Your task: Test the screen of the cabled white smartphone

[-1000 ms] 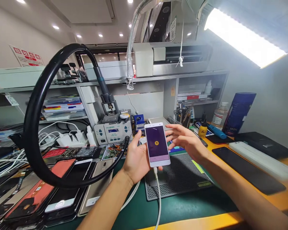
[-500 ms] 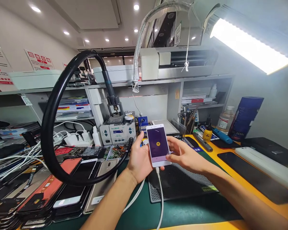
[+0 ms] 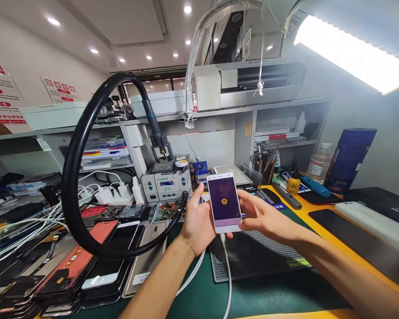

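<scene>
A white smartphone [image 3: 224,201] is tilted up toward me, its lit dark screen showing a small round yellow icon and a pale strip along the bottom. My left hand [image 3: 197,221] holds it from the left and beneath, thumb raised beside the upper left edge. On the other side, my right hand [image 3: 261,215] has its fingers curled at the right edge and its thumb at the lower right corner. A white charging cable [image 3: 228,270] is plugged into the bottom of the phone and runs down toward me. Fingers behind the phone are partly hidden.
Below the phone lies a dark perforated pad [image 3: 252,259] on a green mat [image 3: 199,305]. Several phones [image 3: 101,261] and loose screens fill the left. A thick black hose [image 3: 68,186] loops from the rework station [image 3: 168,186]. A yellow bottle [image 3: 293,184] and power bank [image 3: 372,226] stand right.
My right thumb has slid off the lower part of the screen to the phone's right corner. The whole scene sits slightly farther right in view. Both hands stay at the phone.
</scene>
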A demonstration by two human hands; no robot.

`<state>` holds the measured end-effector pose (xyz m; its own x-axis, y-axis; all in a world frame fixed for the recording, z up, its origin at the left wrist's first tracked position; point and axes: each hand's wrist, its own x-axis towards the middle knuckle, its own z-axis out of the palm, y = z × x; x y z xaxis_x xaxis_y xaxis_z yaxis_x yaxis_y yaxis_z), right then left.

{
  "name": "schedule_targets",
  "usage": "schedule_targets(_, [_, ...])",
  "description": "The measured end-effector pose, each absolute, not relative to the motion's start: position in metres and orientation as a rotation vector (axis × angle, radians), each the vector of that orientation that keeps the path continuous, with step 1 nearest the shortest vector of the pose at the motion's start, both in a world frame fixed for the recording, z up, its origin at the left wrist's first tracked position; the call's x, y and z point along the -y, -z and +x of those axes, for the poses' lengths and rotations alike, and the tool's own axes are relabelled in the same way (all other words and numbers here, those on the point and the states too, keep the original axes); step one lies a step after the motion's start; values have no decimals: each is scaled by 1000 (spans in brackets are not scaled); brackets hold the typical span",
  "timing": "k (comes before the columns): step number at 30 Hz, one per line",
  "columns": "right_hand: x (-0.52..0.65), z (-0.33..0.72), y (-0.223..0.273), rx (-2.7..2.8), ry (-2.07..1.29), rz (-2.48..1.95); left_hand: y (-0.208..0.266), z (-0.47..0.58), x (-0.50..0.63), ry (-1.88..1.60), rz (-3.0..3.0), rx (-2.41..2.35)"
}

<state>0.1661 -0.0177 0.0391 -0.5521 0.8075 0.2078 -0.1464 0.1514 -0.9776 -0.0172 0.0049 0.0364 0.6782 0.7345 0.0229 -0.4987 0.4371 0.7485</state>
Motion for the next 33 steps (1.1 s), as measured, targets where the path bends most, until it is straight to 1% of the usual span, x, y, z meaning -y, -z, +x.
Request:
schedule_targets(7, [17,165,-38,1644,-1532,-646,-34,-17,-6,-790,812,-342])
schedule_targets(19, [17,164,-39,1615,-1609,-691,-29,-15,-13,-707,852,-419])
schedule_targets(33, [11,165,-29,1597,-1590,-741,-24,-14,-12,-655,788,-397])
